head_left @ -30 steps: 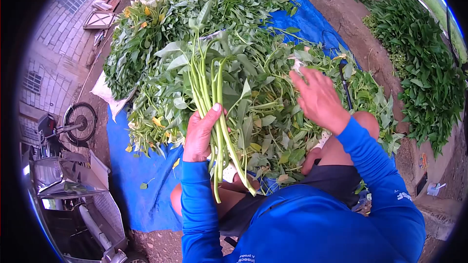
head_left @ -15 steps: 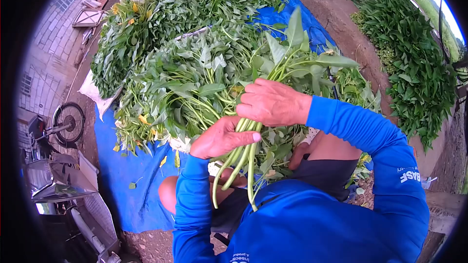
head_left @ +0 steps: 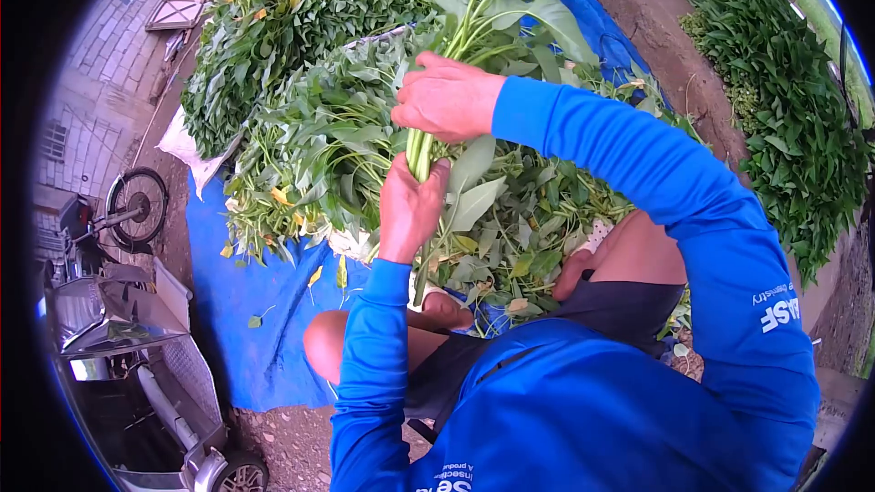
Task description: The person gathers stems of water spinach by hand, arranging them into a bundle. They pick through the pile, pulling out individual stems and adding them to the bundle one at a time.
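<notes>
My left hand (head_left: 412, 205) is wrapped round the lower stems of a bunch of leafy greens (head_left: 421, 153), its thumb on top. Just above it, my right hand (head_left: 447, 98) closes round the same bunch higher up. The leafy tops spread upward beyond my right hand, and stem ends hang below my left wrist. Behind both hands lies a large heap of greens (head_left: 310, 128). Loose leaves (head_left: 529, 255) lie under my right forearm, near my bent legs.
Under the heap is a blue tarp (head_left: 264, 346) with a few fallen leaves. Another pile of greens (head_left: 784, 118) lies at the right. At the left stand a wheeled vehicle (head_left: 137, 355) and a brick wall (head_left: 100, 64).
Both hands have moved up and to the left with the bunch, which now stands more upright. The stem ends have swung from over my lap to near my left wrist.
</notes>
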`<state>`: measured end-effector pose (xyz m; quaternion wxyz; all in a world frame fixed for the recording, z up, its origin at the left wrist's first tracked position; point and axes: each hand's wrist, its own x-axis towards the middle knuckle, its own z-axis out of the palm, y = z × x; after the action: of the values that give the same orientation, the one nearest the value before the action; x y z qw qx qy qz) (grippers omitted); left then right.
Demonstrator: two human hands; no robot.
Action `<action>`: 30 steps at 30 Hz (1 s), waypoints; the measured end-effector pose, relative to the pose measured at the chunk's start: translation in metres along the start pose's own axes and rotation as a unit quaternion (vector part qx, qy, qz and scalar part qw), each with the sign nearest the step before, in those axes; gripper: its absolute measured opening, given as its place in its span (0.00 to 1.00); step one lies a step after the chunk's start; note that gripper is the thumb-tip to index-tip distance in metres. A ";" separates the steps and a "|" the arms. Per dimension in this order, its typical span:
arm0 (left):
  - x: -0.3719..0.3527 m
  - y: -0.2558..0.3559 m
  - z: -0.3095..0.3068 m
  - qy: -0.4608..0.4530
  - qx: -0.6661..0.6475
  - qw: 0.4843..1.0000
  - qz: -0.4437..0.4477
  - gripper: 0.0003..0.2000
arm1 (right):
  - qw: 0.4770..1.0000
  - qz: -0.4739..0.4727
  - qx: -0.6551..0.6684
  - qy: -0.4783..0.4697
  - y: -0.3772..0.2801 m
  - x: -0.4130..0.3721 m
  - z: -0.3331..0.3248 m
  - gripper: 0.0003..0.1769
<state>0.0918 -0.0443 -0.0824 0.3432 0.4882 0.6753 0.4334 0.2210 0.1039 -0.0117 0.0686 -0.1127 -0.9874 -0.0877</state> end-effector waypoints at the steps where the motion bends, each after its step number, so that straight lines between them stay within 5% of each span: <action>1: 0.004 -0.004 -0.004 0.006 -0.012 1.000 -0.027 0.23 | 1.000 -0.002 -0.018 0.016 0.003 0.007 0.005 0.18; 3: 0.008 -0.016 -0.016 0.026 -0.041 0.995 -0.088 0.18 | 0.978 0.060 -0.030 0.195 0.015 0.005 0.002 0.21; 5: 0.005 -0.033 -0.023 0.062 -0.088 0.987 -0.117 0.16 | 0.947 0.131 0.096 0.276 0.001 -0.011 -0.026 0.22; 8: 0.011 -0.032 -0.030 0.108 -0.109 0.981 -0.114 0.17 | 0.893 0.178 0.393 0.130 -0.070 -0.045 -0.046 0.20; 10: 0.019 -0.045 -0.027 0.121 -0.133 0.977 -0.119 0.18 | 0.863 0.126 0.456 0.176 -0.134 -0.055 -0.003 0.19; 15: 0.017 -0.023 -0.035 0.175 -0.327 0.912 -0.177 0.22 | 0.779 0.251 0.461 0.343 -0.204 -0.043 0.070 0.20; 18: 0.016 -0.021 -0.049 0.224 -0.318 0.899 -0.202 0.21 | 0.793 0.208 0.462 0.339 -0.199 -0.041 0.077 0.18; 22: 0.018 -0.020 -0.079 0.269 -0.264 0.916 -0.137 0.23 | 0.878 0.128 0.339 0.314 -0.177 -0.048 0.056 0.11; 23: 0.019 -0.020 -0.083 0.283 -0.281 0.906 -0.143 0.23 | 0.884 0.117 0.328 0.311 -0.176 -0.049 0.054 0.16; 30: 0.019 -0.030 -0.104 0.308 -0.310 0.889 -0.137 0.20 | 0.927 0.088 0.332 0.152 -0.165 -0.101 0.029 0.12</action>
<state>-0.0170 -0.0562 -0.0701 0.3079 0.1013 0.6386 0.6980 0.2760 -0.0701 -0.0821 0.2592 -0.1551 -0.9237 0.2358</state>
